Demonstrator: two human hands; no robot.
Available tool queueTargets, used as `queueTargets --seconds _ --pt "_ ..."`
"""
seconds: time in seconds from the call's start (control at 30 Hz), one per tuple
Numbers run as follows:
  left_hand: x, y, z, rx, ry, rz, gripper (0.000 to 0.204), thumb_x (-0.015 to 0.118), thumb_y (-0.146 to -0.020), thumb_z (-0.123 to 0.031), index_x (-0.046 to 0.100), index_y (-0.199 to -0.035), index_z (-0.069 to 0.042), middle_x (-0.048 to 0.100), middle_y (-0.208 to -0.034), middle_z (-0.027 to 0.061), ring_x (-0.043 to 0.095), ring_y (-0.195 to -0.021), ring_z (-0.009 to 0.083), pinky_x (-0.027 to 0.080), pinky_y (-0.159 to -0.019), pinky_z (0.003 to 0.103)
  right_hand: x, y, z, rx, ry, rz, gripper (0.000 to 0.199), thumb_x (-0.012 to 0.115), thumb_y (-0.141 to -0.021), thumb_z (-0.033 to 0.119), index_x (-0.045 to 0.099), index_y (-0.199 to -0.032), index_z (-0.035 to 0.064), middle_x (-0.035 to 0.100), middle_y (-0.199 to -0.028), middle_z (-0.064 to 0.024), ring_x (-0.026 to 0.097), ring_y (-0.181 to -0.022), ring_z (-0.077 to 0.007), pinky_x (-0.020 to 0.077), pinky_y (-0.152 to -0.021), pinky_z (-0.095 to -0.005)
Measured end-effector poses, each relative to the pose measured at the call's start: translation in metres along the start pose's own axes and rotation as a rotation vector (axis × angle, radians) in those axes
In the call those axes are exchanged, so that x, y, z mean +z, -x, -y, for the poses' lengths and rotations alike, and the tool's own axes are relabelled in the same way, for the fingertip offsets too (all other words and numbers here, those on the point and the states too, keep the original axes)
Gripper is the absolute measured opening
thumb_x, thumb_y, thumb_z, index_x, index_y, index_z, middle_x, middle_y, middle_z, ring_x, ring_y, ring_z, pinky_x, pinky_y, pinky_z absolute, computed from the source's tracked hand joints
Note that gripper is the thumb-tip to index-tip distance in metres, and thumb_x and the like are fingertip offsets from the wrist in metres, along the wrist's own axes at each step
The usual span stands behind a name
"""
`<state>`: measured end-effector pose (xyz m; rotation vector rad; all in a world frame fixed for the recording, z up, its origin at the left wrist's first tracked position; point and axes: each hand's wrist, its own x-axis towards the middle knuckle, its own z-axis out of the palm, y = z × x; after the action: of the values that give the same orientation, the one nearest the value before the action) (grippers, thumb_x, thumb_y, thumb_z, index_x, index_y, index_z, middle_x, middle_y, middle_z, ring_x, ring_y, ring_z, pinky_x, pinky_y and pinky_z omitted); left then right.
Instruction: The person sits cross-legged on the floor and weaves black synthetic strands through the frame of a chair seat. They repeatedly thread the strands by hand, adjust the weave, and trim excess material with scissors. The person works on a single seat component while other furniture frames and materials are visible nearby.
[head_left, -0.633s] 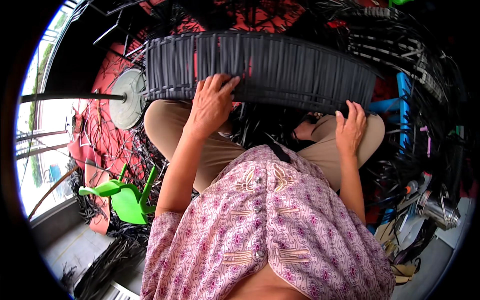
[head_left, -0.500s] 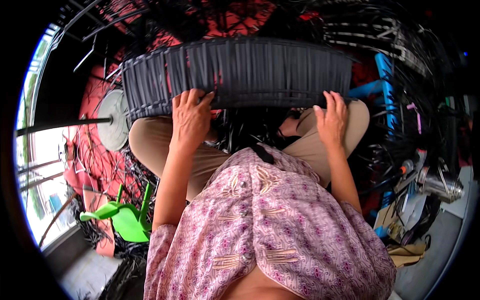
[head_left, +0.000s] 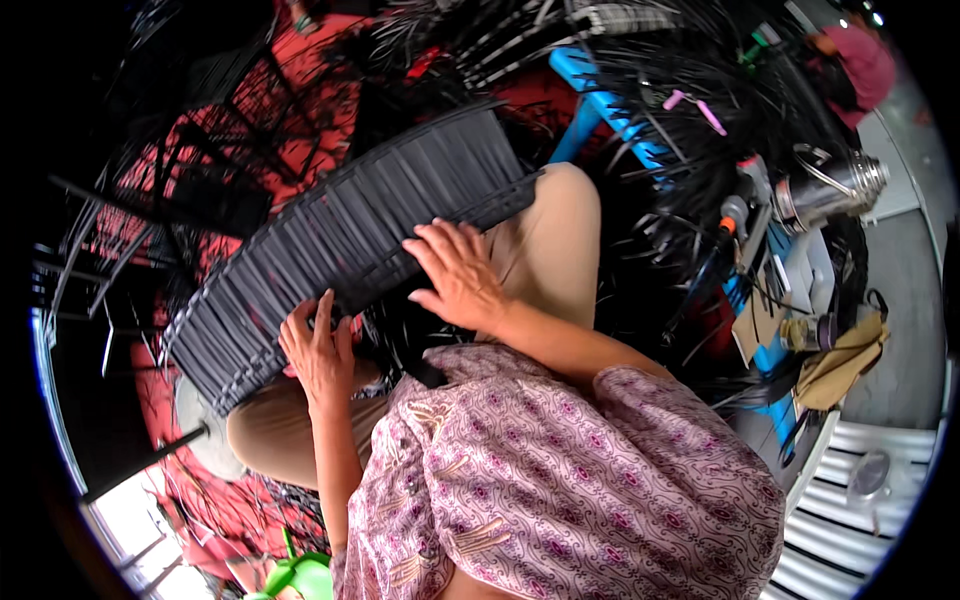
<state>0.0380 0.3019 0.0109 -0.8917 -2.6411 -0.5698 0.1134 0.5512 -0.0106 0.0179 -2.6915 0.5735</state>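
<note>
Item: dark woven plastic-strip curved panel, laid across lap, steadied for weaving. L hand flat on near edge, fingers spread, grip released. R hand pressing the top, also released. Metal flask far right.

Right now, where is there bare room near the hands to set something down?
Little: the woven panel is free beyond the left hand and right hand. The grey floor past the metal flask is bare. Black strips crowd elsewhere.
</note>
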Motion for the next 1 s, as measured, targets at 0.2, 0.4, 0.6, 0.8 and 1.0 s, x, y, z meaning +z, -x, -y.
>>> queueTargets --seconds 0.2,0.4,0.6,0.8,1.0 --pt "0.016 -0.002 -0.011 0.043 -0.082 0.053 0.047 0.07 -0.089 -0.029 0.062 -0.132 -0.01 0.055 -0.123 0.0111 0.051 -0.116 0.0328 0.038 -0.102 0.047 -0.014 0.003 -0.007 -0.085 -0.098 0.064 0.054 0.077 -0.083 0.031 0.059 -0.128 0.0064 0.053 -0.135 -0.0144 0.048 -0.131 -0.0339 0.0373 -0.11 -0.0501" --pt "0.02 0.003 -0.009 0.015 -0.038 0.04 0.049 0.072 -0.088 -0.027 0.062 -0.132 -0.009 0.055 -0.123 0.0098 0.051 -0.116 0.0323 0.038 -0.103 0.047 -0.119 0.005 -0.11 0.29 0.045 -0.476 0.01 0.069 -0.091 0.014 0.073 -0.096 0.0072 0.068 -0.087 -0.0108 0.068 -0.085 -0.0301 0.0548 -0.078 -0.0403" --pt "0.026 0.004 -0.01 0.022 -0.049 0.006 0.05 0.072 -0.087 -0.026 0.061 -0.133 -0.009 0.056 -0.125 0.0096 0.051 -0.117 0.0325 0.037 -0.103 0.047 -0.245 0.059 -0.23 0.428 0.401 -0.379 0.011 0.067 -0.089 0.011 0.073 -0.098 0.0102 0.068 -0.092 -0.0112 0.068 -0.086 -0.033 0.0539 -0.076 -0.0415" --pt "0.033 0.008 -0.009 0.007 -0.053 0.009 0.053 0.071 -0.086 -0.024 0.06 -0.135 -0.009 0.055 -0.128 0.0121 0.05 -0.118 0.0342 0.036 -0.104 0.048 -0.295 0.097 -0.24 0.666 0.293 -0.077 0.019 0.065 -0.083 0.001 0.074 -0.099 0.0062 0.068 -0.092 -0.0107 0.069 -0.088 -0.032 0.054 -0.079 -0.0395" --pt "0.033 0.009 -0.01 0.002 -0.064 0.004 0.054 0.07 -0.086 -0.021 0.059 -0.137 -0.009 0.054 -0.129 0.0126 0.049 -0.119 0.0345 0.036 -0.105 0.049 -0.277 0.113 -0.234 0.582 0.498 0.11 0.031 0.065 -0.078 -0.005 0.074 -0.104 0.0095 0.063 -0.099 -0.0087 0.065 -0.1 -0.0302 0.0532 -0.085 -0.0418"
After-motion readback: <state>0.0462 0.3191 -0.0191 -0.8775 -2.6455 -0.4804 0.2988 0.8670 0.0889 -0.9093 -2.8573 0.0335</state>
